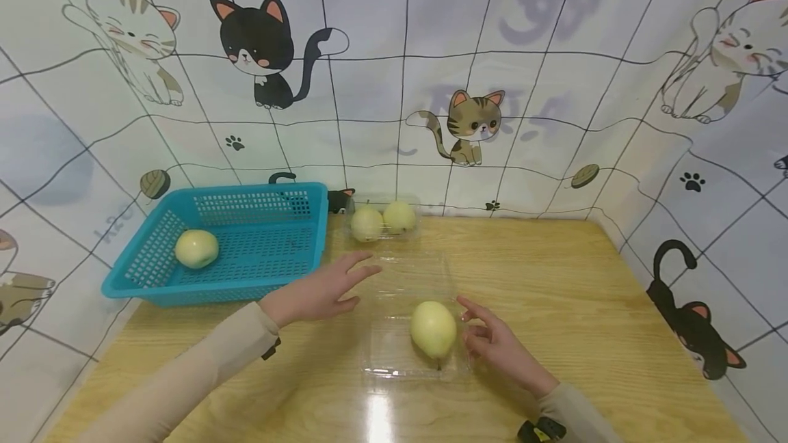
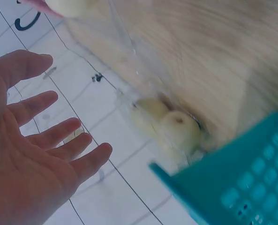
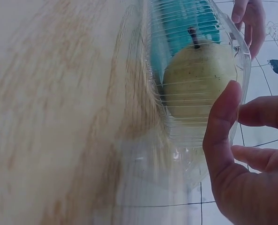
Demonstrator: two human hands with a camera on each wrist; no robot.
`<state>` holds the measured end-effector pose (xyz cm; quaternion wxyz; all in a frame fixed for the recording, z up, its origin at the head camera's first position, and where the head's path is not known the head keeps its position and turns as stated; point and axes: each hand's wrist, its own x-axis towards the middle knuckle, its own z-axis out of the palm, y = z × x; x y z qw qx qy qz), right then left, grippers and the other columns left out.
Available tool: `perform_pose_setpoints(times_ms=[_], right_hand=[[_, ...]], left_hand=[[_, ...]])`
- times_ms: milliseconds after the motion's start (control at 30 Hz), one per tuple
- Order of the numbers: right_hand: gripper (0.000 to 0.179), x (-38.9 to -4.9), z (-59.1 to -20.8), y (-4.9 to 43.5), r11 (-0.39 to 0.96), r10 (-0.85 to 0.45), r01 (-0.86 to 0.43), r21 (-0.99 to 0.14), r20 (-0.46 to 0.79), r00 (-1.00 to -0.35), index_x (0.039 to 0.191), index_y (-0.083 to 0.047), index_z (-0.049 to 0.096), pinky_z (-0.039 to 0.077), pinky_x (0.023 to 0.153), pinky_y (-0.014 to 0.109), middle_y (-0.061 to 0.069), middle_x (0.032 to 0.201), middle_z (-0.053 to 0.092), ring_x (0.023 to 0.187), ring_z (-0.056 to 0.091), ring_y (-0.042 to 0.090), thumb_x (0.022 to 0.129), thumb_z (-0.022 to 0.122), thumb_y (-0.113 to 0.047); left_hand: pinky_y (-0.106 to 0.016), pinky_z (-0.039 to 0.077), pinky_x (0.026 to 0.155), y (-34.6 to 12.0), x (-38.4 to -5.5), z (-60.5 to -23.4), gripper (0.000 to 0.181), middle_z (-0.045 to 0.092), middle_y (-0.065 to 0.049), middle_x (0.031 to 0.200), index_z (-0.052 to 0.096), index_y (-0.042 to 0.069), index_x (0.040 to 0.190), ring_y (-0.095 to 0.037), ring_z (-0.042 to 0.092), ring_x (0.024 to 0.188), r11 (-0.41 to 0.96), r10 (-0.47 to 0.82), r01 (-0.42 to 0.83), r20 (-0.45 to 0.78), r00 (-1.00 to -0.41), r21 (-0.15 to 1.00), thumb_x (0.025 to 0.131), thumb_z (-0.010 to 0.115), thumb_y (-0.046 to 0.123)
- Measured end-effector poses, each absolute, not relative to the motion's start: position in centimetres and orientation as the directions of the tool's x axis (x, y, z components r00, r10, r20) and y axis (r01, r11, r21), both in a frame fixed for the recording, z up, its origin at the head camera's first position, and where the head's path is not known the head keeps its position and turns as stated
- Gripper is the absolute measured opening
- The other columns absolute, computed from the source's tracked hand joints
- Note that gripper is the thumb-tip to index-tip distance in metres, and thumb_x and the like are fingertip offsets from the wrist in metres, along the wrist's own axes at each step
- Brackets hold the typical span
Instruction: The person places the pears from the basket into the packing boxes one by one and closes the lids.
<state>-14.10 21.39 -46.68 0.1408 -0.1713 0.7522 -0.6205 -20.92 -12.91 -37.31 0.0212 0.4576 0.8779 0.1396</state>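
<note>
A pale yellow-green pear (image 1: 434, 329) lies in the right part of a clear plastic clamshell box (image 1: 388, 344), whose lid (image 1: 409, 272) is folded back. My right hand (image 1: 501, 354) is at the box's right edge; its bent fingers overlap the rim in the right wrist view, and firm contact is unclear. Left of the box, my left hand (image 1: 320, 289) hovers with spread fingers, holding nothing. In the left wrist view its palm (image 2: 40, 164) shows bare. Behind the lid, two more pears (image 1: 367, 223) sit in another clear box (image 1: 382, 232).
A blue perforated basket (image 1: 265, 286) stands on the left of the wooden table (image 1: 542, 279) with one pale fruit (image 1: 197, 249) in it. Cat-patterned sheeting (image 1: 369, 74) encloses the table's back and sides.
</note>
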Motion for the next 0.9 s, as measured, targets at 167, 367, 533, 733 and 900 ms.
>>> perform_pose_setpoints(times_ms=[167, 367, 533, 733, 900], right_hand=[[0.062, -14.3, -46.7, 21.4, 0.201, -0.442, -0.107, -0.974, 0.008, -0.897, 0.150, 0.006, 0.019, 0.054, 0.057, 0.033, 0.027, 0.116, 0.037, 0.069, 0.054, 0.011, 0.095, 0.049, 0.006], [0.063, -14.3, -46.7, 21.2, 0.219, -0.432, -0.100, -0.971, -0.004, -0.902, 0.150, 0.005, 0.020, 0.053, 0.057, 0.032, 0.025, 0.111, 0.040, 0.069, 0.054, 0.011, 0.095, 0.050, 0.005], [0.064, -14.1, -46.7, 21.2, 0.211, -0.432, -0.102, -0.972, 0.001, -0.902, 0.150, 0.005, 0.019, 0.053, 0.058, 0.031, 0.023, 0.111, 0.039, 0.070, 0.054, 0.010, 0.094, 0.050, 0.006], [0.064, -14.1, -46.8, 21.3, 0.203, -0.445, -0.126, -0.971, 0.023, -0.895, 0.150, 0.006, 0.018, 0.053, 0.057, 0.031, 0.024, 0.110, 0.039, 0.069, 0.053, 0.009, 0.095, 0.050, 0.006], [0.063, -14.1, -46.9, 21.4, 0.206, -0.458, -0.153, -0.967, 0.043, -0.888, 0.150, 0.007, 0.018, 0.053, 0.057, 0.031, 0.024, 0.110, 0.039, 0.068, 0.054, 0.009, 0.095, 0.050, 0.007]], left_hand=[[-0.050, 0.042, 0.099, -14.6, -21.2, -36.4, 0.057, 0.036, -0.025, 0.144, 0.042, 0.004, 0.142, -0.039, 0.041, 0.129, 0.589, 0.770, 0.762, 0.098, -0.630, 0.270, 0.090, 0.066, 0.008], [-0.050, 0.040, 0.101, -16.1, -21.6, -36.1, 0.058, 0.034, -0.022, 0.147, 0.040, 0.006, 0.144, -0.037, 0.035, 0.133, 0.646, 0.727, 0.715, 0.070, -0.683, 0.267, 0.092, 0.064, 0.009], [-0.052, 0.040, 0.100, -16.8, -22.3, -35.5, 0.058, 0.033, -0.025, 0.147, 0.040, 0.006, 0.144, -0.039, 0.035, 0.133, 0.670, 0.715, 0.709, 0.067, -0.696, 0.220, 0.092, 0.065, 0.010], [-0.052, 0.041, 0.099, -17.8, -23.3, -35.0, 0.057, 0.038, -0.027, 0.142, 0.043, 0.002, 0.141, -0.041, 0.038, 0.130, 0.667, 0.717, 0.724, 0.114, -0.688, 0.175, 0.089, 0.067, 0.007], [-0.054, 0.040, 0.099, -18.6, -24.0, -34.6, 0.055, 0.036, -0.028, 0.144, 0.044, 0.000, 0.140, -0.043, 0.036, 0.132, 0.683, 0.697, 0.708, 0.128, -0.706, 0.179, 0.090, 0.066, 0.007]])
